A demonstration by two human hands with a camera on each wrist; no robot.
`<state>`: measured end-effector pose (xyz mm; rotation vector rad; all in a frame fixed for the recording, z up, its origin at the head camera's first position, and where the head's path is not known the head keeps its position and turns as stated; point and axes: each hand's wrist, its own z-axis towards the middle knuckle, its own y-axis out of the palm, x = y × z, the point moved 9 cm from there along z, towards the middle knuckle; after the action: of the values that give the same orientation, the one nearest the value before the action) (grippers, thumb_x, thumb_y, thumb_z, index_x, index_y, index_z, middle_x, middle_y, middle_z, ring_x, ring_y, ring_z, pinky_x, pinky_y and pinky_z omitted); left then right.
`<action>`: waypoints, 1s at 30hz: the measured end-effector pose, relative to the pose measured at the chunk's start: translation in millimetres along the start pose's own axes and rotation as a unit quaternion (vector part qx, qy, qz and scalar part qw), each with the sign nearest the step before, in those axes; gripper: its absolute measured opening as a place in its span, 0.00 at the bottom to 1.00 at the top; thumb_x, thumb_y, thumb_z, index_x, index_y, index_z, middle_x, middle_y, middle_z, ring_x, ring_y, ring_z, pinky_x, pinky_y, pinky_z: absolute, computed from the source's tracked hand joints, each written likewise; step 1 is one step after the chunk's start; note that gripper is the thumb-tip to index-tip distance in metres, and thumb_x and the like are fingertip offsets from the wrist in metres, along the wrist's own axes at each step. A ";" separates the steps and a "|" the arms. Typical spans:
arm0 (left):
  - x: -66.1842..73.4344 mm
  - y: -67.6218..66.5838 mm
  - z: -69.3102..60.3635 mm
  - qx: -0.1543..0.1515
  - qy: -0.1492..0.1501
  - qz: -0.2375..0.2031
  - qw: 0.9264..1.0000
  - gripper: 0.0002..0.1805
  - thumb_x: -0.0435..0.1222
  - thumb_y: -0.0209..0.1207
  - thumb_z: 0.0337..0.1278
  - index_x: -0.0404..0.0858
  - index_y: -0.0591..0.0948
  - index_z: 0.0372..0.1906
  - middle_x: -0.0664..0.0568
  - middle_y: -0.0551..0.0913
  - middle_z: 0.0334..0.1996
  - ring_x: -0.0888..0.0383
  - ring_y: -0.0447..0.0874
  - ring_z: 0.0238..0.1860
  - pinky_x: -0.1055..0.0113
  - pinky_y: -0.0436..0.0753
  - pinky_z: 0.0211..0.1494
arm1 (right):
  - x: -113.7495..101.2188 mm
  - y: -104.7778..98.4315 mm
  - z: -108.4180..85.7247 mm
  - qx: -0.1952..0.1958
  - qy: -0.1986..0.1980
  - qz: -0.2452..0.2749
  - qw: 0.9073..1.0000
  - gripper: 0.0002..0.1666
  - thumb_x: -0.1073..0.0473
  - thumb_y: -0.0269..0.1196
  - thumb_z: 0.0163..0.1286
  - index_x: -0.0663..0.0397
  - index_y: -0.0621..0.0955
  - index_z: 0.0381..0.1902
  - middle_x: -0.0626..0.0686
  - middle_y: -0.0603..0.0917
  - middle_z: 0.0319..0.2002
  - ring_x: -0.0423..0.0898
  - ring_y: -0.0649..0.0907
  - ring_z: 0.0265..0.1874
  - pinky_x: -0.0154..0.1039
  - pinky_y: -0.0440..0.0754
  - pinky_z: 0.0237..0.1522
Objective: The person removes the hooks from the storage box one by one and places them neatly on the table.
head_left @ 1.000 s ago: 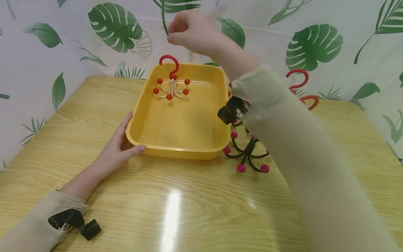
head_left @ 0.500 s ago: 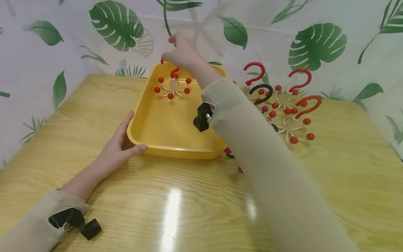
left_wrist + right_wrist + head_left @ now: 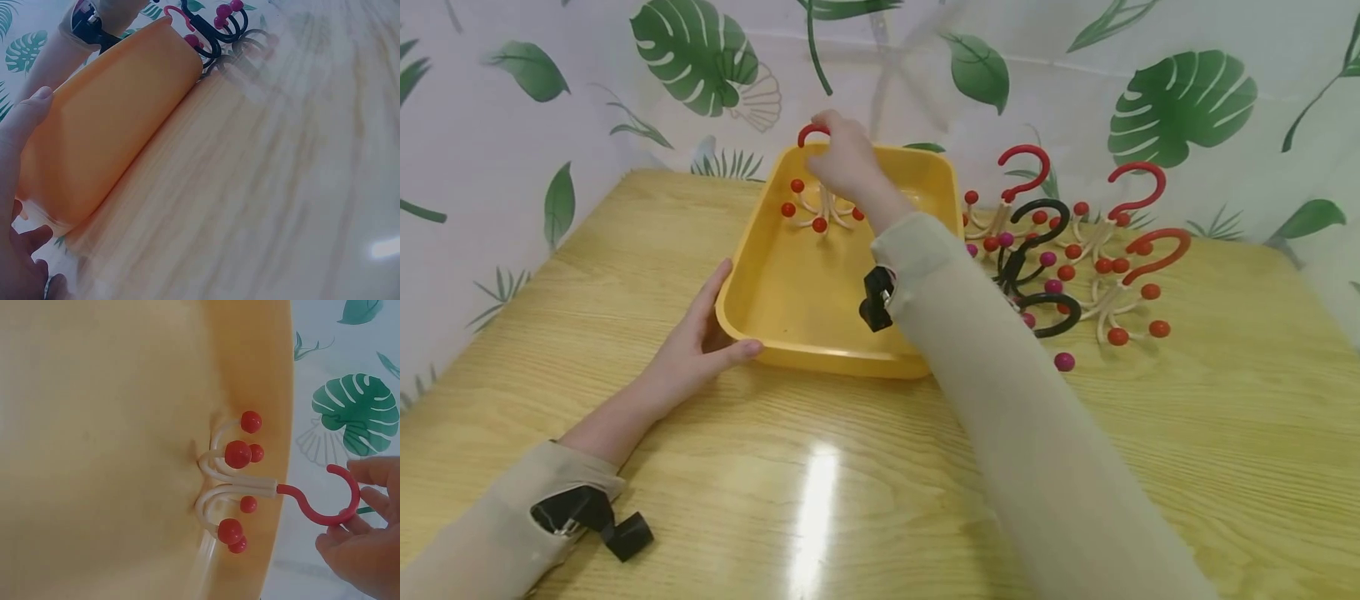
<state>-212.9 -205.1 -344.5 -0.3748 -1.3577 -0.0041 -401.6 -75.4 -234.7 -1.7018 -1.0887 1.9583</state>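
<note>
A yellow plastic bin (image 3: 820, 312) stands on the table. My left hand (image 3: 688, 354) holds its near left corner, thumb on the front wall and fingers along the left side. Inside, toward the back, a claw hanger (image 3: 825, 218) stands upright, with cream prongs, red ball tips and a red hook. My right hand (image 3: 848, 167) is at this hook. In the right wrist view, fingers of the right hand (image 3: 369, 531) touch the hook of the hanger (image 3: 250, 484), some behind it, while the thumb stays apart. The head view partly hides the hook.
Right of the bin stand several more claw hangers: red-hooked cream ones (image 3: 1108, 304) and black ones (image 3: 1011, 268) with magenta balls. My right forearm partly covers them. A leaf-patterned sheet (image 3: 917, 108) hangs behind the wooden table (image 3: 722, 500).
My right hand has come down from above the bin to the hanger's hook. The left hand keeps its place on the bin. The view has shifted slightly.
</note>
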 end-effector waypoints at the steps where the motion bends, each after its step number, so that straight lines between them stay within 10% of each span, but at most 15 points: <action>1: 0.0 0.3 0.3 0.000 -0.001 -0.001 1.000 0.52 0.33 0.62 0.60 0.57 0.39 0.76 0.48 0.49 0.74 0.48 0.58 0.69 0.67 0.67 0.64 | 0.7 -1.3 -0.1 0.009 0.001 -0.002 1.000 0.32 0.62 0.54 0.72 0.46 0.62 0.71 0.49 0.63 0.69 0.45 0.66 0.60 0.28 0.73 0.53; 30: 0.5 0.2 -2.2 0.003 -0.012 0.007 1.000 0.52 0.33 0.61 0.60 0.55 0.38 0.76 0.47 0.49 0.74 0.47 0.60 0.68 0.76 0.69 0.60 | -27.5 -9.7 -13.5 0.029 -0.019 -0.036 0.999 0.25 0.73 0.53 0.67 0.47 0.73 0.58 0.51 0.76 0.53 0.44 0.74 0.45 0.26 0.78 0.38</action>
<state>-210.7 -205.3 -344.4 -0.3801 -1.3794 0.0152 -384.7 -83.3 -208.5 -1.5791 -1.0796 1.9670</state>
